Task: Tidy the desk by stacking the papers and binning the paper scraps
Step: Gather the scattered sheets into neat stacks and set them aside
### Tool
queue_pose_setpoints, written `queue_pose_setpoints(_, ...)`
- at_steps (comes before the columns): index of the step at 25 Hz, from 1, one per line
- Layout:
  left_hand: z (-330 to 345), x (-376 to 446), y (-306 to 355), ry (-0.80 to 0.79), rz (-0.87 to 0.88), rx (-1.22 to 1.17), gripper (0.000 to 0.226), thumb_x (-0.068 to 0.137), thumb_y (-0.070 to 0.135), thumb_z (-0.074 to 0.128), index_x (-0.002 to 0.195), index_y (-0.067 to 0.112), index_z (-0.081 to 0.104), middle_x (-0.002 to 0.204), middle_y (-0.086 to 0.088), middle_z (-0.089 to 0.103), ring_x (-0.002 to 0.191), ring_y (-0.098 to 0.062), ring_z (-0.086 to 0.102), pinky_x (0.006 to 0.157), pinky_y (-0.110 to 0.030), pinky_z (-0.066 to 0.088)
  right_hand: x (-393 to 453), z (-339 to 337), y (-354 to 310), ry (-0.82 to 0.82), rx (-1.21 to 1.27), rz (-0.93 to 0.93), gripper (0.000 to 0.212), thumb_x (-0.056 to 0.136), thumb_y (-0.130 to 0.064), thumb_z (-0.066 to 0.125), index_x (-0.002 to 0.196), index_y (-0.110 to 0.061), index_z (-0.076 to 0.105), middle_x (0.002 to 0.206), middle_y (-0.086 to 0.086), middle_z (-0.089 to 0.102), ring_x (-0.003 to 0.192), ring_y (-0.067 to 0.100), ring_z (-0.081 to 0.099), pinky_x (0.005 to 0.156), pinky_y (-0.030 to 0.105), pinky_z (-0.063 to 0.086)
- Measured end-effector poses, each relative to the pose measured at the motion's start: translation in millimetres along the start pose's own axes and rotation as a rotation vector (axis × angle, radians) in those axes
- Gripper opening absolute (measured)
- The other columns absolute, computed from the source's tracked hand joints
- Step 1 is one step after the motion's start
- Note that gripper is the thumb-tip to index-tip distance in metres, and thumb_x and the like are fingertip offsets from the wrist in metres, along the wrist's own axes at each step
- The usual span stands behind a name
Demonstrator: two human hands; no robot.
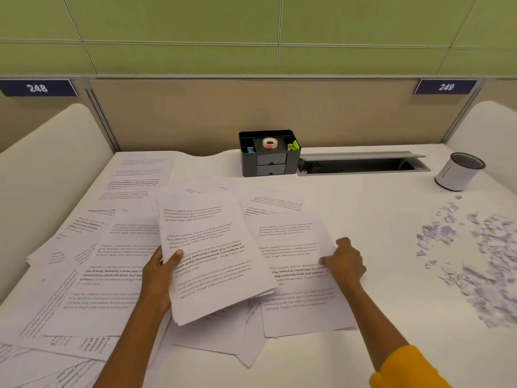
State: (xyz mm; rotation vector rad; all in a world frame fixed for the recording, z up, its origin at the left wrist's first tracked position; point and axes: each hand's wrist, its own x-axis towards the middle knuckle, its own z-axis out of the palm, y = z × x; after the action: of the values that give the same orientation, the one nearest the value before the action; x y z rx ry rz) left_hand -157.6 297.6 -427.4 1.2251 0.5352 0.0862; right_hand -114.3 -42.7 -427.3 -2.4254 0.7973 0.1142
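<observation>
My left hand (161,271) grips a stack of printed papers (212,256) by its left edge, thumb on top, the stack lifted and tilted over the desk. My right hand (345,261) pinches the right edge of a printed sheet (296,275) lying flat on the desk. Several more loose printed sheets (92,264) are strewn over the left half of the desk, overlapping at odd angles. A heap of small white paper scraps (481,256) covers the right side of the desk. A small white bin (458,172) with a dark rim stands at the far right.
A black desk organiser (270,158) with a tape roll and clips sits at the back centre. An open grey cable tray (361,163) runs along the back edge beside it. Beige partition panels enclose the white desk (377,219) behind and on both sides.
</observation>
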Motion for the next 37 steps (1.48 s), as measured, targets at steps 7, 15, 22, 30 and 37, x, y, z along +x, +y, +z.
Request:
queue_pose_setpoints(7,-19,1,1,-0.025,-0.013,0.054,0.036,0.089,0.011,0.059,0.124,0.018,0.056,0.114,-0.01,0.065,0.095,-0.028,0.063,0.076,-0.043,0.056,14,-34,5,0.115,0.45,-0.07,0.014,0.082,-0.02,0.068,0.092,-0.01,0.068,0.092,0.01,0.07,0.081,0.029,0.064,0.08,0.04,0.052)
queue_pose_setpoints(15,-14,-2,-2,-0.067,-0.057,0.106,0.038,0.088,0.012,0.061,0.126,0.016,0.056,0.113,-0.013,0.066,0.095,-0.031,0.065,0.073,-0.042,0.057,25,-43,-5,-0.151,0.937,-0.027,0.008,0.08,-0.004,0.071,0.078,-0.009,0.066,0.078,0.009,0.067,0.065,0.023,0.065,0.077,0.039,0.057)
queue_pose_setpoints(22,20,-12,-15,-0.104,-0.054,0.143,0.032,0.097,0.023,0.048,0.128,0.019,0.052,0.111,-0.009,0.066,0.09,-0.023,0.066,0.065,-0.034,0.056,-24,37,-35,-0.224,0.668,-0.132,0.015,0.075,-0.017,0.077,0.085,-0.008,0.07,0.085,0.007,0.07,0.081,0.025,0.065,0.079,0.033,0.053)
queue_pose_setpoints(30,16,-11,-20,-0.113,0.036,0.285,0.046,0.088,0.01,0.061,0.132,0.019,0.048,0.121,-0.01,0.062,0.097,-0.024,0.064,0.081,-0.041,0.054,-53,59,-54,-0.312,0.595,-0.226,0.021,0.084,-0.031,0.068,0.09,-0.011,0.067,0.092,0.003,0.071,0.085,0.018,0.066,0.076,0.03,0.053)
queue_pose_setpoints(37,5,-3,-17,-0.039,0.007,0.134,0.045,0.089,0.005,0.059,0.131,0.017,0.05,0.12,-0.01,0.062,0.103,-0.031,0.062,0.088,-0.05,0.05,-16,22,-12,0.084,-0.406,-0.122,0.067,0.075,-0.059,0.066,0.124,-0.018,0.046,0.127,0.011,0.045,0.118,0.033,0.042,0.097,0.041,0.035)
